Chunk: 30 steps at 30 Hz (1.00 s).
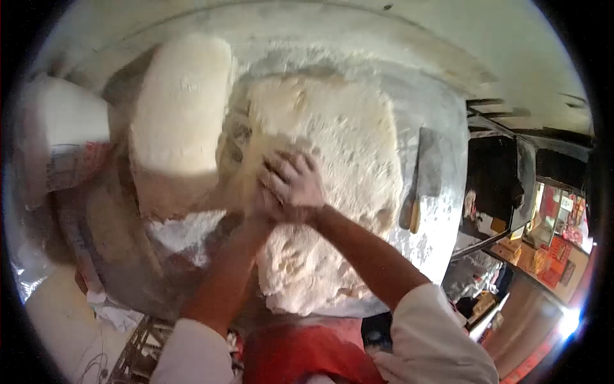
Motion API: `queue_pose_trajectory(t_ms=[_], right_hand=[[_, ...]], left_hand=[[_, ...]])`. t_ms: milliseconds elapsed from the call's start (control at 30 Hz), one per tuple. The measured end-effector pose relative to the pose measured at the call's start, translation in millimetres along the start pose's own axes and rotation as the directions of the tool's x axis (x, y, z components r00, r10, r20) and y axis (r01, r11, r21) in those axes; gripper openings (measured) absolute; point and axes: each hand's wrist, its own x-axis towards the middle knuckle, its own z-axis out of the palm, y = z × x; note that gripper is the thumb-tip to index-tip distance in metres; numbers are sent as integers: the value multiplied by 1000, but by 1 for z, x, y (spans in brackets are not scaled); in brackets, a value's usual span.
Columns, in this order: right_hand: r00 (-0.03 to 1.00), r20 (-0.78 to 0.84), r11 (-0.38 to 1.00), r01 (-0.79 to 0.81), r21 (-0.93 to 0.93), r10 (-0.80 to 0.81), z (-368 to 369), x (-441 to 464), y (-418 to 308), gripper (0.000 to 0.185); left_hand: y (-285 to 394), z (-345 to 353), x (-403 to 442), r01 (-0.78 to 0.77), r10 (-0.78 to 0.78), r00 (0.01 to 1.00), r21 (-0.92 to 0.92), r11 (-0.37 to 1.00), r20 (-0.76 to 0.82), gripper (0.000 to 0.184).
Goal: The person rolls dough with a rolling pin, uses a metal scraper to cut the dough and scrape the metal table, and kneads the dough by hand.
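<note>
A wide slab of pale dough lies in front of me, its surface dimpled and lumpy along the near edge. Both arms reach straight down to its left part. My right hand lies over my left hand, its fingers bent around it. Pressed against the dough underneath, my left hand is largely covered, and its fingers are hard to make out. To the left rests a second, smoother block of dough, apart from both hands.
A flat dough scraper with a wooden handle lies on the metal worktop at right. Loose flour is heaped near the left block. A white sack with red print stands at far left. Shelves and goods fill the lower right.
</note>
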Motion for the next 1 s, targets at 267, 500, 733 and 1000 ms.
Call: queue_pose_trajectory(t_ms=[267,500,733,1000], right_hand=[[972,107,978,-209,-7,208,-13,-4,-32,50],[944,330,982,-82,168,23,-3,-105,-98,56],[963,226,986,-162,42,148,-20,-102,-127,45],[921,386,987,-11,158,-51,-20,-183,-181,49]], left_hand=[[35,-49,8,143,-183,895,128,981,408,60],[-38,54,-161,-21,37,999,635,772,-12,71],[27,-5,-171,-218,252,967,375,901,-43,50],[30,50,-264,79,-81,997,421,904,-14,53]])
